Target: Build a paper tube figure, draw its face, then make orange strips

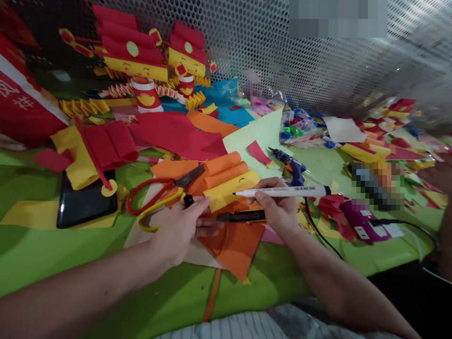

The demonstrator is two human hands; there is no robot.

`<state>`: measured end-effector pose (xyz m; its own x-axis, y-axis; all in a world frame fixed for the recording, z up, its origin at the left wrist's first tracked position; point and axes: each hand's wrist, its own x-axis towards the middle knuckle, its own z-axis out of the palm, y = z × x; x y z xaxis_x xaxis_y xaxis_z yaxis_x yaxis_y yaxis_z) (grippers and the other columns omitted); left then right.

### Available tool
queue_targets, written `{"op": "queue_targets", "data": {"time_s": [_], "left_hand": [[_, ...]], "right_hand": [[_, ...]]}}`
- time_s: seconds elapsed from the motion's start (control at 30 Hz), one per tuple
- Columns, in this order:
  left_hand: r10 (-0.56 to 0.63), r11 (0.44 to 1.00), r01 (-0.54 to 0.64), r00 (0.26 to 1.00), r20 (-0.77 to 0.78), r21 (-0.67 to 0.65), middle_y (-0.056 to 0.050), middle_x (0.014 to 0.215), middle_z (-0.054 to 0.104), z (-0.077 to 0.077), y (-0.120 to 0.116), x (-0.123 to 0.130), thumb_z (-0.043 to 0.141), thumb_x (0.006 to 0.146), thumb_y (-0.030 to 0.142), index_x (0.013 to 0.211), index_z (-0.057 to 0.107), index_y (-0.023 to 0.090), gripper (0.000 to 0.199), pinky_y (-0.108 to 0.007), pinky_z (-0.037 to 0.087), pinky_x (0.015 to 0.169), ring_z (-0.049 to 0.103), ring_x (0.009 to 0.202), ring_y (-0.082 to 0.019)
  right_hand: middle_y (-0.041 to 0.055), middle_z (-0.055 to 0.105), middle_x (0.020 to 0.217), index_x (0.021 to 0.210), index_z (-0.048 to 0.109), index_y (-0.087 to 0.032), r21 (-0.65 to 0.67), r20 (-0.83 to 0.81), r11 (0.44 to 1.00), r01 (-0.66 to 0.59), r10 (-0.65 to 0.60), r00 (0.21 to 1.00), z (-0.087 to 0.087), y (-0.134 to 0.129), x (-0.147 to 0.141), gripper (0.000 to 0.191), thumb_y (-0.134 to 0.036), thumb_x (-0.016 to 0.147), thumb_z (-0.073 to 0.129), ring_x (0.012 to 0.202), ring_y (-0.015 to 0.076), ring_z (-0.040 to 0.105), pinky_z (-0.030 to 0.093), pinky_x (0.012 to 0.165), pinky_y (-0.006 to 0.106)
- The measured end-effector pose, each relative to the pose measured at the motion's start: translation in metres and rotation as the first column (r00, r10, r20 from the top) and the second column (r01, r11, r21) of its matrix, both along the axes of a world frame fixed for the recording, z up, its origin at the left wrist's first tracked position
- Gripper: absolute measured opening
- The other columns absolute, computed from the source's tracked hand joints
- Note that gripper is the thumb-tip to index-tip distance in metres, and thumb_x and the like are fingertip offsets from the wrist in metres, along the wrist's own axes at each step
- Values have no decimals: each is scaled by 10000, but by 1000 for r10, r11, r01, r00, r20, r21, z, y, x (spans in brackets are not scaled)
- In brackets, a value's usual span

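A white marker (289, 191) is pinched in my right hand (280, 205), its black tip at a rolled yellow paper piece (229, 189) that bears one drawn curved line. Orange paper rolls (226, 167) adjoin the yellow piece. My left hand (183, 226) is closed on the black marker cap (188, 201), with fingers at the lower left edge of the yellow piece. Scissors with red and yellow handles (150, 197) lie just left of it. Under and between my hands is a black cutter (243, 216) on orange paper (236, 245).
Paper figures (134, 52) stand at the back left by a mesh panel. A black phone (86, 200) lies left. Blue glue gun (291, 165), purple device (365, 221) and its cable are right. Red paper (180, 134) lies behind. Another person's hand (438, 172) shows far right.
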<state>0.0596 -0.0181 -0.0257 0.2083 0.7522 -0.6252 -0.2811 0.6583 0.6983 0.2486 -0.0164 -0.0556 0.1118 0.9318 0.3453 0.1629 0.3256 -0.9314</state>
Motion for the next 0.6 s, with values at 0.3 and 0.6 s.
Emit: {"op": "queue_targets", "data": {"time_s": [0.3, 0.6], "left_hand": [[-13, 999, 17, 997, -78, 46, -4, 667, 649, -4, 13, 5, 612, 774, 148, 714, 557, 156, 82, -245, 564, 612, 679, 622, -141], [51, 993, -40, 994, -98, 107, -30, 756, 691, -9, 5, 1, 676, 730, 218, 696, 594, 162, 105, -322, 563, 777, 692, 880, -215]], "right_hand": [[-23, 627, 634, 817, 586, -220, 43, 77, 999, -8, 4, 997, -1, -2, 2, 94, -291, 784, 639, 529, 137, 614, 505, 504, 267], [14, 720, 700, 849, 621, -238, 224, 429, 975, -3, -96, 898, 9, -11, -5, 105, -248, 749, 653, 607, 174, 681, 542, 531, 276]]}}
